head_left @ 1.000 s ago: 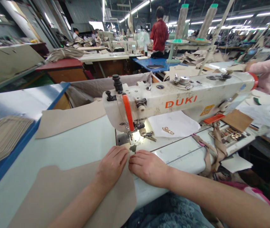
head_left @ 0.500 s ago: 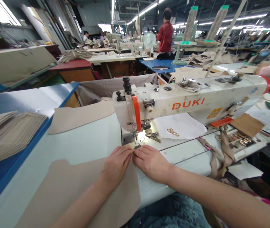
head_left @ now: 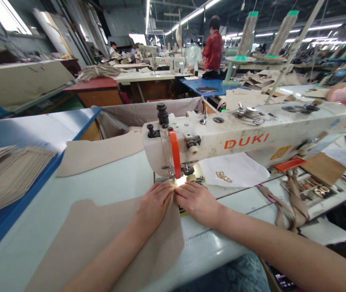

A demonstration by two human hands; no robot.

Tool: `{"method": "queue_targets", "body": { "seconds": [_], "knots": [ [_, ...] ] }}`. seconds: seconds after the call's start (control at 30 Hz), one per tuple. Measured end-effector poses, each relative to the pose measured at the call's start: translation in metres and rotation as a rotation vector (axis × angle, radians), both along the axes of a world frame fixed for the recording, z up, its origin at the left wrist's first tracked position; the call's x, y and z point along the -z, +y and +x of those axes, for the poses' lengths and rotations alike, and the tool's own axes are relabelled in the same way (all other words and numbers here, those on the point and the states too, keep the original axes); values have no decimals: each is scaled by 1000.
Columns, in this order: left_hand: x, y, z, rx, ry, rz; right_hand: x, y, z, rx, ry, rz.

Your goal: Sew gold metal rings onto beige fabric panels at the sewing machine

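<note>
My left hand [head_left: 157, 203] is closed, pinching the top corner of a large beige fabric panel [head_left: 97, 235] just in front of the sewing machine's [head_left: 209, 136] lit needle area. Fingertip to fingertip with it, my right hand [head_left: 197, 204] is also closed at that same corner. The fingers hide the exact edge they hold and most of the needle plate. The rest of the panel lies flat under my left forearm, reaching toward the front of the table [head_left: 124, 170].
Small gold metal rings [head_left: 223, 177] rest on a white sheet [head_left: 236, 168] under the machine arm. Beige straps [head_left: 294, 198] hang near a parts tray [head_left: 315, 188] at right. Stacked panels [head_left: 15, 174] lie at left; another panel [head_left: 100, 156] lies behind. A person in red [head_left: 212, 50] stands farther back.
Both hands have moved slightly up and forward to the needle area with the panel's corner, covering the dark piece seen between them before. The view has shifted a little.
</note>
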State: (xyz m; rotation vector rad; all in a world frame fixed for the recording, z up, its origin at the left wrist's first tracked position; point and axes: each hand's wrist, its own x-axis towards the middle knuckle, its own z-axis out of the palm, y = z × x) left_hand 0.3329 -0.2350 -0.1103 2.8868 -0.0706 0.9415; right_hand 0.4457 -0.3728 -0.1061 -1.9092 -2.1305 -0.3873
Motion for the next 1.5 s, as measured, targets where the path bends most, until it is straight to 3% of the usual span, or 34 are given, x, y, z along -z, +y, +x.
{"method": "queue_targets", "body": {
  "seconds": [0.67,0.97,1.3,1.5],
  "knots": [
    [-3,7,12,-38,15,-55,2,6,7,72,43,-9],
    [3,11,11,-20,4,-66,1,5,4,97,18,-26],
    [7,11,3,-51,69,-122,1,-2,2,-24,58,16],
    [11,15,-1,13,148,25,0,-1,1,-21,68,-14]
  ]
}}
